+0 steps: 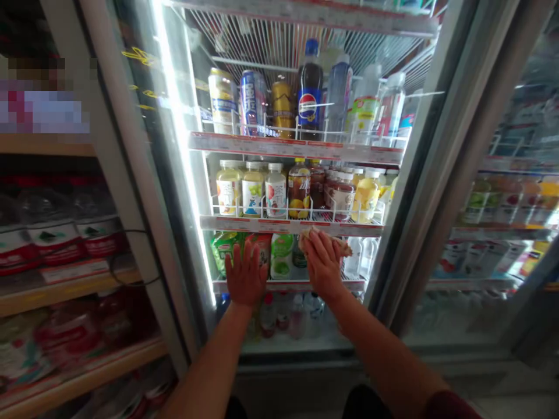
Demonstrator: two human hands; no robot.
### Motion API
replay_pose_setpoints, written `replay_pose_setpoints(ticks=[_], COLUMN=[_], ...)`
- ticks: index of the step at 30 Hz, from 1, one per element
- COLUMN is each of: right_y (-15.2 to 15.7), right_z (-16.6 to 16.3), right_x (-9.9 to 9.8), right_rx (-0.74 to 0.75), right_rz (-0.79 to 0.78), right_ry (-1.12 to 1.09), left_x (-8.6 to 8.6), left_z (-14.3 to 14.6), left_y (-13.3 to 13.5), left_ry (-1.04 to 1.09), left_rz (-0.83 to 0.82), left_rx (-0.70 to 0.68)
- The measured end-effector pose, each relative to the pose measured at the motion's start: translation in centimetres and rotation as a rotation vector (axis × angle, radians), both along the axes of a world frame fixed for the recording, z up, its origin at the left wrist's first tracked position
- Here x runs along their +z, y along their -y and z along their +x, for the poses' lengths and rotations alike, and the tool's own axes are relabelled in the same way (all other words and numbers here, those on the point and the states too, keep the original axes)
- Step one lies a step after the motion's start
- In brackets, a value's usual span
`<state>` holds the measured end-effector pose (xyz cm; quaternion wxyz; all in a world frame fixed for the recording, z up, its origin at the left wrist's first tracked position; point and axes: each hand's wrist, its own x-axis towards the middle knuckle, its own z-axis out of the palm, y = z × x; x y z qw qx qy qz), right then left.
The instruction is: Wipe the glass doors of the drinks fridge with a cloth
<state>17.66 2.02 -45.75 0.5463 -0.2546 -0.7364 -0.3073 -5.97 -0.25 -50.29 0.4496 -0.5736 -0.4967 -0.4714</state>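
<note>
In front of me stands a drinks fridge whose glass door (279, 343) covers the lit shelves. My left hand (247, 273) lies flat towards the glass, fingers spread, with nothing in it. It is level with the lower shelf, before a green pouch (222, 247). To its right, my right hand (324, 265) presses a crumpled beige cloth (345, 249) against the door. The cloth pokes out beyond the fingers on both sides; the rest is hidden under the palm. Behind the glass, near the cloth, is a row of bottles with a yellow-capped tea bottle (299, 189).
Cans and bottles, including a cola bottle (310, 93), fill the upper shelf. A metal door frame (437, 174) runs down the right, with another fridge section beyond. At left, wooden shelves (78, 288) hold red-labelled bottles. A pixelated patch covers the upper left.
</note>
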Motion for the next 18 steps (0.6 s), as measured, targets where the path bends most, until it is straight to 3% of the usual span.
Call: replay_pose_setpoints(ticks=[3, 5, 10, 12, 18], right_y=[0.6, 0.8, -0.3, -0.6, 0.9], right_z=[-0.2, -0.4, -0.6, -0.7, -0.8], right_x=[-3.5, -4.4, -0.7, -0.2, -3.9], right_rx=[0.017, 0.026, 0.036, 0.052, 0.133], right_rz=[-0.034, -0.051, -0.04, -0.012, -0.004], right_ry=[0.088, 0.133, 0.066, 0.024, 0.184], left_x=[0.1, 0.0, -0.2, -0.1, 0.5], left_z=[0.1, 0.1, 0.0, 0.0, 0.2], left_y=[0.2, 0.2, 0.1, 0.2, 0.5], left_ry=[-0.017, -0.018, -0.003, -0.004, -0.035], left_rz=[0.011, 0.008, -0.01, -0.003, 0.037], left_rx=[0.022, 0.042, 0.056, 0.041, 0.018])
